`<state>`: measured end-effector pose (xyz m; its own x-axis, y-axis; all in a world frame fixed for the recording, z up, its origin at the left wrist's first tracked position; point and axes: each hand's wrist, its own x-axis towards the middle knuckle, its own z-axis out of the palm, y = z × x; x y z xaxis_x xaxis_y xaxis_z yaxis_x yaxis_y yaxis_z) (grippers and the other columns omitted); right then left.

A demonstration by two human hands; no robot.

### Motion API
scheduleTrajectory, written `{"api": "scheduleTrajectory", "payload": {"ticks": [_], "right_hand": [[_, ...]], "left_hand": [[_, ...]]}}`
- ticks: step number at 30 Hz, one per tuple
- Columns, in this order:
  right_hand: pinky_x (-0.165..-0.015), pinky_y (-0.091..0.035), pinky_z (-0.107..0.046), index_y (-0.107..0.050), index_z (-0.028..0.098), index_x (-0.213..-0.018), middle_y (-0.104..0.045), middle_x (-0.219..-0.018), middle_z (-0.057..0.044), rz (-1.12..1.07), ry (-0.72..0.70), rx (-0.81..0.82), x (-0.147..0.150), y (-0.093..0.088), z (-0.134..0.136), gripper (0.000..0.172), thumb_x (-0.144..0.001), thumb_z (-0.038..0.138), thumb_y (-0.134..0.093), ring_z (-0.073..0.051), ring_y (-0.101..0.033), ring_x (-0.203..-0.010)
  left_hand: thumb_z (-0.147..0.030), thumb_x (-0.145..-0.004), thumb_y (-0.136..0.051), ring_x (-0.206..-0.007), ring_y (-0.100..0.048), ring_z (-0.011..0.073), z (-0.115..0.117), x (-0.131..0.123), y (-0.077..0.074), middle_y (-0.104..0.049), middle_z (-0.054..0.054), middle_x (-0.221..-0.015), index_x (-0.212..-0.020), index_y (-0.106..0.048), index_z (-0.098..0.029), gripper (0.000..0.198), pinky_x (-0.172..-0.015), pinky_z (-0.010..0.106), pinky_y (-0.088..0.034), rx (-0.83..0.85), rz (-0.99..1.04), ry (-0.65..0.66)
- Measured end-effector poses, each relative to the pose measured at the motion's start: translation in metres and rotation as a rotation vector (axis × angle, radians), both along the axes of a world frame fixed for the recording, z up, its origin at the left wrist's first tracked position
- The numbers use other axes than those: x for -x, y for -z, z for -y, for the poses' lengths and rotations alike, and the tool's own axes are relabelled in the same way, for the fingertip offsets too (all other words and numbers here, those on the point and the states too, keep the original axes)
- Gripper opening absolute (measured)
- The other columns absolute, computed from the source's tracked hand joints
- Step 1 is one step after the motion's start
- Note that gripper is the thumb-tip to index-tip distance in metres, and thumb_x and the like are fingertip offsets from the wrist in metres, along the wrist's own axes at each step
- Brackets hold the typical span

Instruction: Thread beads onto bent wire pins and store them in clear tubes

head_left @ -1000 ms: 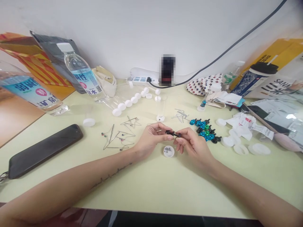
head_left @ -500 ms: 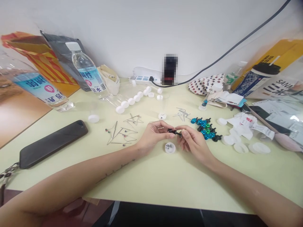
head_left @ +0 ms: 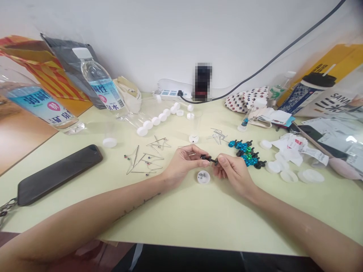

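Note:
Between thumb and fingers, my left hand [head_left: 184,162] grips a small black part with a thin shaft [head_left: 205,157], which lies level above the table. My right hand [head_left: 234,170] pinches the far end of that shaft, its other fingers curled under. Just below the part stands a small white cap holding tiny metal pieces [head_left: 203,177]. Beside my right hand lies a cluster of blue, green and black small parts [head_left: 246,154]. Thin metal rods with small coloured ends [head_left: 144,160] are spread left of my left hand, and bent metal rods [head_left: 217,136] lie beyond the hands.
A phone [head_left: 59,174] rests at the left, near two water bottles [head_left: 103,88]. Clear tubes with white caps [head_left: 155,121] line the back, before a power strip [head_left: 171,93]. At the right are torn paper wrappers [head_left: 295,147], plastic lids [head_left: 311,176] and a tumbler [head_left: 309,90].
The fingers of my right hand have drawn closer in around the end of the shaft. My left hand keeps its grip, and the view has shifted slightly.

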<state>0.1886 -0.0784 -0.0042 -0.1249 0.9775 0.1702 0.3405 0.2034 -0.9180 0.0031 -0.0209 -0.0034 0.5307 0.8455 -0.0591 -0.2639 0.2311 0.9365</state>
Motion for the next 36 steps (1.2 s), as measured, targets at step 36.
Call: {"api": "scheduleTrajectory", "payload": {"ticks": [36], "right_hand": [[-0.050,-0.043,-0.024,-0.047,0.023,-0.114,-0.059,-0.091,-0.003,0.007,0.128,-0.095,0.0032,-0.0010,-0.0005,0.029,-0.094,0.044,-0.044,-0.010,-0.053,-0.054]], "left_hand": [[-0.014,-0.063,-0.081,-0.073,-0.065,0.0115,-0.0033,-0.0014,-0.0028,-0.071,0.001,-0.084,-0.080,-0.067,-0.016,0.022,-0.082,0.029,-0.046,0.097,0.082,-0.064]]}}
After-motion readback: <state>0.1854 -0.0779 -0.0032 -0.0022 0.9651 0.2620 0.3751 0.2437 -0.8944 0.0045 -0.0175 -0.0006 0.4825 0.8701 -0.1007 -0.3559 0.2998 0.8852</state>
